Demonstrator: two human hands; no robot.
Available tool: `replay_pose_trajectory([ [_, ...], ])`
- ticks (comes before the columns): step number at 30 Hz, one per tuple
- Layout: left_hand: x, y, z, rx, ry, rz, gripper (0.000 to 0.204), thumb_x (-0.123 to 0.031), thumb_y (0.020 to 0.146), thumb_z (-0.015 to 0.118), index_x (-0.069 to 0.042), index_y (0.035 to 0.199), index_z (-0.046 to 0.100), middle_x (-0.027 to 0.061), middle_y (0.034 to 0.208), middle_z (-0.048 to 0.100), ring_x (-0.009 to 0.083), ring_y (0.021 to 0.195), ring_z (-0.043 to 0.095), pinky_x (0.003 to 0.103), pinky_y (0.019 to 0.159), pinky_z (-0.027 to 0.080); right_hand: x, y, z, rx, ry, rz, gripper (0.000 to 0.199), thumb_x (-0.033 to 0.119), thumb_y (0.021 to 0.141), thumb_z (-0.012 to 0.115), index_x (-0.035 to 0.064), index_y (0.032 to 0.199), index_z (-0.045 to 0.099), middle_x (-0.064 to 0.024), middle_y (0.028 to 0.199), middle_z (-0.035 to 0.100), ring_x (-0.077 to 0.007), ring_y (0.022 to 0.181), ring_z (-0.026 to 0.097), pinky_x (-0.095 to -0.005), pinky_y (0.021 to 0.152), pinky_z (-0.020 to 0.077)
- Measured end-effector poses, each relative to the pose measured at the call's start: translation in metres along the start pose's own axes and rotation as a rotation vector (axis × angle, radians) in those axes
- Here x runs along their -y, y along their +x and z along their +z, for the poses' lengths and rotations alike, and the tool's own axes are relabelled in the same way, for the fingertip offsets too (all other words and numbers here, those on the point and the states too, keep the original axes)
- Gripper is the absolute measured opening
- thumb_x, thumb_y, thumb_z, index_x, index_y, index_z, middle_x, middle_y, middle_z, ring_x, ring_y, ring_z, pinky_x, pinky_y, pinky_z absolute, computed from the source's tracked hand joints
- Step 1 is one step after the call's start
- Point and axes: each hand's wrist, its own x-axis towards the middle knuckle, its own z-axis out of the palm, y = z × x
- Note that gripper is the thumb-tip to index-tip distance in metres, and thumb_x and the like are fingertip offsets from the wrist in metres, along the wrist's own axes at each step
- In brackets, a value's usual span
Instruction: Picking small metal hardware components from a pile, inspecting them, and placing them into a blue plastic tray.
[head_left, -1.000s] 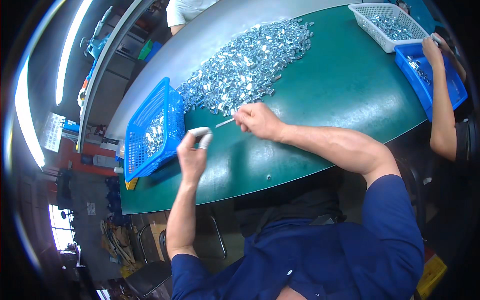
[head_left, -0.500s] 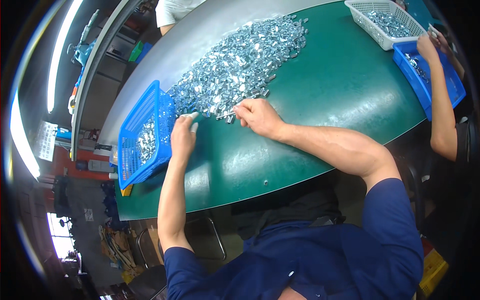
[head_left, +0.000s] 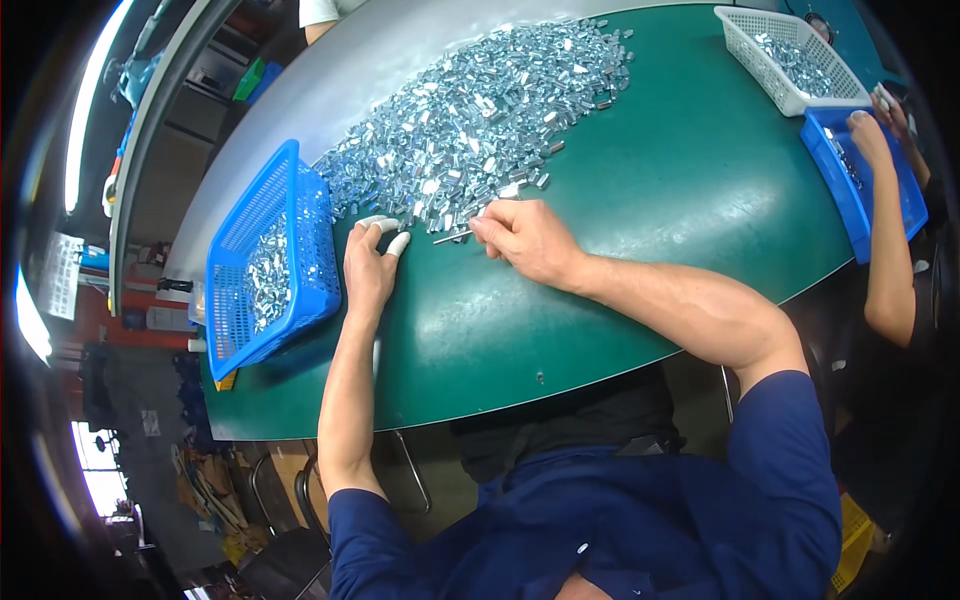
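Observation:
A large heap of small shiny metal pieces spreads over the green tabletop. My left hand, with white covers on some fingertips, rests at the heap's near left edge. Its thumb and fingers are apart, and I see nothing held between them. In my right hand, thumb and fingers pinch a thin metal rod. The rod points left toward my left hand, along the near edge of the heap. Left of my left hand stands a blue perforated basket with more metal pieces inside.
At the far right are a white basket of metal pieces and a blue tray. Another person's hand is over that tray. Part of a further person in a white sleeve shows across the table. A dark chair stands at lower left.
My left hand has moved right, away from the blue basket's side, and its thumb has spread from the fingers. My right hand still grips the rod. The whole view has shifted slightly.

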Motion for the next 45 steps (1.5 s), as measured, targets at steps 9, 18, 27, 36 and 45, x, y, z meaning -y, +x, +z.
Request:
replay_pose_trajectory([
  [9,-0.038,-0.040,-0.006,0.018,-0.459,-0.072,0.017,0.000,0.091,0.076,-0.002,0.108,0.074,0.0112,0.120,0.071,0.0190,0.102,0.070,0.031,0.089,0.056,0.001,-0.003,0.004,0.010,-0.003,0.030,0.029,0.026,0.102,0.066,0.0007,0.088,0.070,-0.0041,0.072,0.070,-0.0111,0.065,0.062,-0.0315,0.061,0.0472],
  [18,-0.050,-0.051,0.005,0.017,-0.700,-0.142,0.017,0.002,0.091,0.076,-0.002,0.108,0.073,0.0098,0.118,0.071,0.0172,0.103,0.070,0.029,0.087,0.057,0.001,-0.001,0.002,0.044,-0.110,0.033,0.022,0.021,0.099,0.068,0.0002,0.093,0.072,-0.0073,0.075,0.071,-0.0134,0.067,0.064,-0.0331,0.062,0.0491],
  [27,-0.055,-0.055,-0.002,0.079,-0.700,-0.139,0.019,0.001,0.094,0.074,-0.001,0.112,0.072,0.0075,0.117,0.073,0.0164,0.111,0.068,0.030,0.097,0.053,0.005,-0.005,-0.001,0.088,-0.217,-0.040,0.019,0.020,0.097,0.070,0.0007,0.095,0.073,-0.0093,0.076,0.071,-0.0168,0.069,0.066,-0.0347,0.065,0.0508],
  [36,-0.066,-0.054,-0.007,0.076,-0.648,-0.024,0.019,0.001,0.090,0.076,-0.001,0.109,0.073,0.0103,0.112,0.075,0.0210,0.106,0.071,0.032,0.094,0.054,0.008,-0.006,0.001,0.157,-0.298,-0.002,0.025,0.023,0.100,0.067,0.0014,0.088,0.073,-0.0088,0.070,0.071,-0.0185,0.063,0.067,-0.0367,0.061,0.0510],
  [45,-0.072,-0.057,-0.005,0.138,-0.733,-0.027,0.022,-0.005,0.089,0.079,-0.003,0.111,0.072,0.0103,0.111,0.073,0.0213,0.098,0.071,0.033,0.084,0.057,0.014,-0.010,0.005,0.189,-0.182,0.074,0.044,0.036,0.105,0.059,0.0032,0.079,0.071,-0.0083,0.063,0.069,-0.0226,0.058,0.069,-0.0398,0.059,0.0506],
])
